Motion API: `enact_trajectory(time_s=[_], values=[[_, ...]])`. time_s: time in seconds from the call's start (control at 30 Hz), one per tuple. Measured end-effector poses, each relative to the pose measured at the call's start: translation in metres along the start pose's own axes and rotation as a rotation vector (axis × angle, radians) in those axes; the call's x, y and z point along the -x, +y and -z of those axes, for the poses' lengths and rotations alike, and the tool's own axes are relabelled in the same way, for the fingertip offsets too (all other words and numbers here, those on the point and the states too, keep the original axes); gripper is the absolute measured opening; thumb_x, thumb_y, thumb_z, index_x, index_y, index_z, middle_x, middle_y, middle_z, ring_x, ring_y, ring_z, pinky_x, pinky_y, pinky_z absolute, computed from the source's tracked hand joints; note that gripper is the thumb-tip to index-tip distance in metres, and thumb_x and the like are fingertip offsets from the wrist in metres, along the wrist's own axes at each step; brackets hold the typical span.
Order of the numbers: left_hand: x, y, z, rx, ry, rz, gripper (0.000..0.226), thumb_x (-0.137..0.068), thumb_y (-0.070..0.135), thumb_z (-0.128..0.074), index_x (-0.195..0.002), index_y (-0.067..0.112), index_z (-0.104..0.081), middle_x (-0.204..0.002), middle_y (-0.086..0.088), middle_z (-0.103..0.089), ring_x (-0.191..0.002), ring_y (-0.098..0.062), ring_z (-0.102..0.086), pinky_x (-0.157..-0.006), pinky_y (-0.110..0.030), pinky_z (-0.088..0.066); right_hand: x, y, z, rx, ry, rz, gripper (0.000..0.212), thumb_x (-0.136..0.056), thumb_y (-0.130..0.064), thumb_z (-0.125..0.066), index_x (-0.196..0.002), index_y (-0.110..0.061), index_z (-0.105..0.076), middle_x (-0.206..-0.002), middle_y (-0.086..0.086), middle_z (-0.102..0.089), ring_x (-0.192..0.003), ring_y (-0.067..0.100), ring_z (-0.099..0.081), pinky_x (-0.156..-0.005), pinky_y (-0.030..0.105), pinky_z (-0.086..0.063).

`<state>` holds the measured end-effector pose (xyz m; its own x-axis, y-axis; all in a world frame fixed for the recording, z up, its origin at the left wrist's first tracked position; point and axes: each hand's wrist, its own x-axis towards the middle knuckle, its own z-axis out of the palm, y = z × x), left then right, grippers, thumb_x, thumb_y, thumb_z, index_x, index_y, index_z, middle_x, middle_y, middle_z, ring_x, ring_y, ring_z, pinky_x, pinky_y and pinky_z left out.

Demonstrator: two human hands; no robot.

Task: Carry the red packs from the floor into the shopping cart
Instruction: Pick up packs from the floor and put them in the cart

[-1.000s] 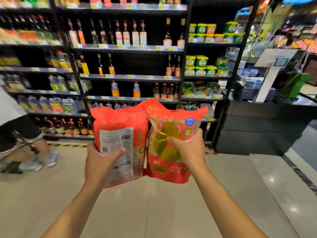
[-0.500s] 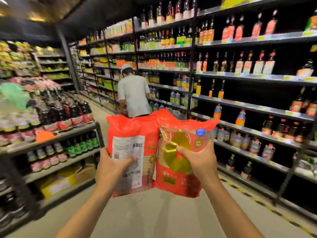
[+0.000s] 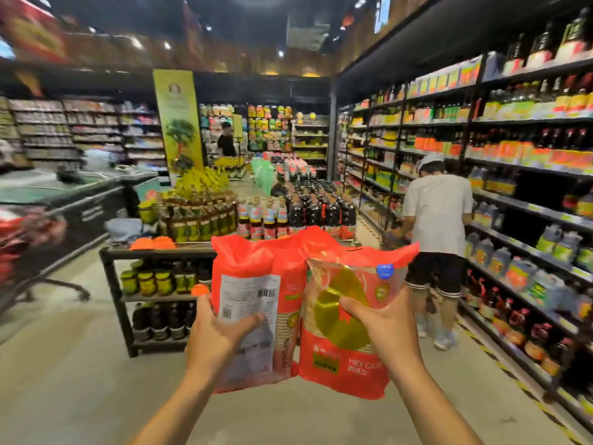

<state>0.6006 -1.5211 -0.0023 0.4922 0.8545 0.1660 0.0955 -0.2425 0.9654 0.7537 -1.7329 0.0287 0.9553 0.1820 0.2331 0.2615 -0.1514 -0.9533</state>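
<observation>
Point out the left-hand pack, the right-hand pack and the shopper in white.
left-hand pack [image 3: 250, 261]: head view, red upper part.
right-hand pack [image 3: 353, 380]: head view, red lower front.
shopper [image 3: 438, 213]: head view, shirt back.

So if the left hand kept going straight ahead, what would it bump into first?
Probably the black display rack of bottles, right ahead of the left hand and the red pack it grips. The way between looks free, though the rack's distance is hard to judge.
</observation>
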Motion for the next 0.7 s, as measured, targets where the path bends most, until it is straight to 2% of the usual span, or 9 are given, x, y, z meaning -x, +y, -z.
enact_trajectory(time_s=[0.1, 0.17, 0.2, 0.27, 0.37, 0.43, 0.5, 0.6, 0.7], values=[[-0.026, -0.010, 0.055, -0.003, 0.127, 0.015, 0.081, -0.041, 0.058, -0.090, -0.106, 0.028, -0.053, -0.099, 0.007, -0.075, -0.090, -0.018, -0.074, -0.083, -0.052, -0.060, -0.001, -0.020, -0.073, -0.048, -0.150, 0.016, 0.097, -0.047, -0.061, -0.095, -0.128, -0.031, -0.052, -0.117, -0.011, -0.070, -0.107, 0.016, -0.068, -0.097, 0.049, -0.056], [-0.042, -0.022, 0.090, 0.000, 0.181, 0.043, 0.077, -0.046, 0.047, -0.097, -0.106, 0.026, -0.054, -0.097, 0.004, -0.077, -0.088, -0.020, -0.075, -0.084, -0.052, -0.061, 0.001, -0.030, -0.118, -0.084, -0.240, 0.017, 0.092, -0.056, -0.048, -0.098, -0.131, -0.027, -0.050, -0.118, -0.009, -0.068, -0.109, 0.016, -0.066, -0.098, 0.047, -0.055], [-0.051, -0.029, 0.109, 0.001, 0.211, 0.051, 0.076, -0.047, 0.046, -0.100, -0.106, 0.025, -0.057, -0.097, 0.003, -0.078, -0.088, -0.020, -0.076, -0.084, -0.052, -0.061, 0.003, -0.034, -0.141, -0.091, -0.274, 0.025, 0.094, -0.053, -0.053, -0.098, -0.129, -0.027, -0.051, -0.116, -0.009, -0.068, -0.108, 0.016, -0.067, -0.097, 0.047, -0.055], [-0.063, -0.046, 0.149, -0.023, 0.268, 0.048, 0.083, -0.043, 0.062, -0.098, -0.111, 0.025, -0.064, -0.097, 0.006, -0.080, -0.088, -0.018, -0.078, -0.083, -0.053, -0.062, 0.008, -0.041, -0.187, -0.100, -0.326, 0.059, 0.104, -0.039, -0.072, -0.092, -0.125, -0.030, -0.051, -0.114, -0.007, -0.069, -0.106, 0.018, -0.069, -0.095, 0.051, -0.056], [-0.082, -0.080, 0.207, -0.056, 0.357, 0.051, 0.091, -0.043, 0.075, -0.094, -0.116, 0.026, -0.068, -0.102, 0.008, -0.080, -0.091, -0.017, -0.078, -0.085, -0.054, -0.061, 0.017, -0.051, -0.252, -0.090, -0.441, 0.086, 0.108, -0.036, -0.080, -0.086, -0.127, -0.034, -0.050, -0.116, -0.009, -0.070, -0.110, 0.021, -0.069, -0.095, 0.052, -0.056], [-0.082, -0.076, 0.236, -0.069, 0.439, 0.065, 0.089, -0.041, 0.075, -0.094, -0.113, 0.029, -0.066, -0.100, 0.009, -0.079, -0.090, -0.017, -0.078, -0.084, -0.053, -0.061, 0.025, -0.063, -0.287, -0.099, -0.494, 0.101, 0.104, -0.037, -0.077, -0.085, -0.124, -0.033, -0.050, -0.115, -0.008, -0.069, -0.110, 0.022, -0.068, -0.096, 0.052, -0.056], [-0.081, -0.070, 0.258, -0.064, 0.522, 0.097, 0.085, -0.036, 0.066, -0.091, -0.107, 0.030, -0.060, -0.098, 0.009, -0.078, -0.088, -0.019, -0.077, -0.084, -0.053, -0.061, 0.034, -0.074, -0.316, -0.113, -0.532, 0.131, 0.097, -0.039, -0.073, -0.086, -0.120, -0.031, -0.053, -0.111, -0.008, -0.069, -0.108, 0.021, -0.068, -0.095, 0.051, -0.056], [-0.084, -0.070, 0.283, -0.076, 0.596, 0.157, 0.083, -0.035, 0.061, -0.085, -0.105, 0.029, -0.052, -0.100, 0.009, -0.074, -0.090, -0.021, -0.074, -0.084, -0.052, -0.061, 0.045, -0.084, -0.352, -0.133, -0.614, 0.143, 0.084, -0.053, -0.053, -0.096, -0.120, -0.027, -0.053, -0.109, -0.010, -0.066, -0.106, 0.020, -0.067, -0.095, 0.049, -0.056], [-0.095, -0.076, 0.303, -0.123, 0.638, 0.201, 0.077, -0.040, 0.057, -0.085, -0.107, 0.032, -0.055, -0.099, 0.009, -0.075, -0.088, -0.019, -0.074, -0.082, -0.052, -0.062, 0.045, -0.088, -0.385, -0.163, -0.676, 0.134, 0.082, -0.056, -0.046, -0.098, -0.121, -0.029, -0.051, -0.111, -0.010, -0.067, -0.105, 0.018, -0.067, -0.095, 0.051, -0.056]])
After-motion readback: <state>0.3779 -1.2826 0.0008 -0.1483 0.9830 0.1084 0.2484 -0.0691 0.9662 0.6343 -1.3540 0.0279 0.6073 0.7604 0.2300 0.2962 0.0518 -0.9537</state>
